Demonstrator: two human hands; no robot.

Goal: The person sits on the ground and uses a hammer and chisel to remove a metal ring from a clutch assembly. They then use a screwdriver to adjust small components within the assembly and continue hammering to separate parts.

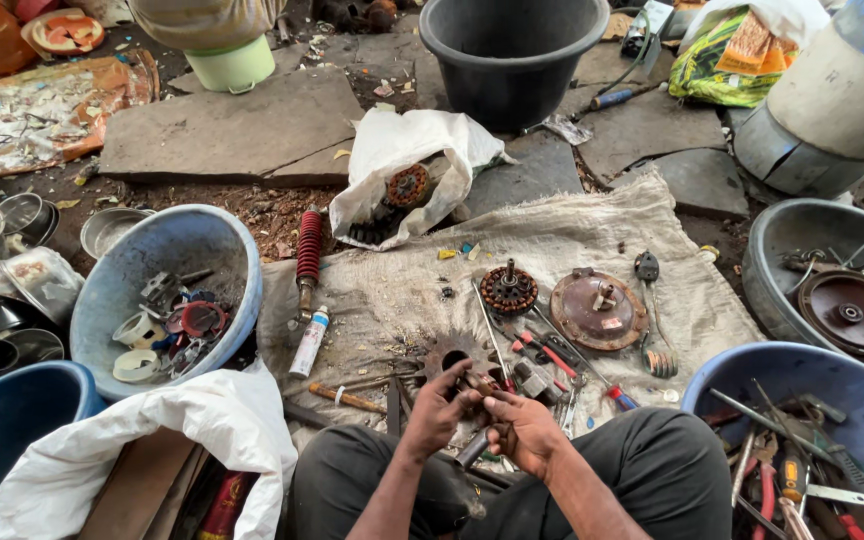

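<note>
Head view: the left hand (439,408) and right hand (522,428) meet over the lap, both closed on a small rusty metal part (479,383), which sits between their fingertips. Just beyond them lies a rusty gear (449,351) on the burlap sheet (552,240) spread over the stone floor (232,130).

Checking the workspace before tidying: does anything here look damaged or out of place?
Yes. The round motor cover on the sackcloth is heavily rusted, and a red coil shock absorber lies half off the cloth. Both hands grip a small rusty part.
</note>
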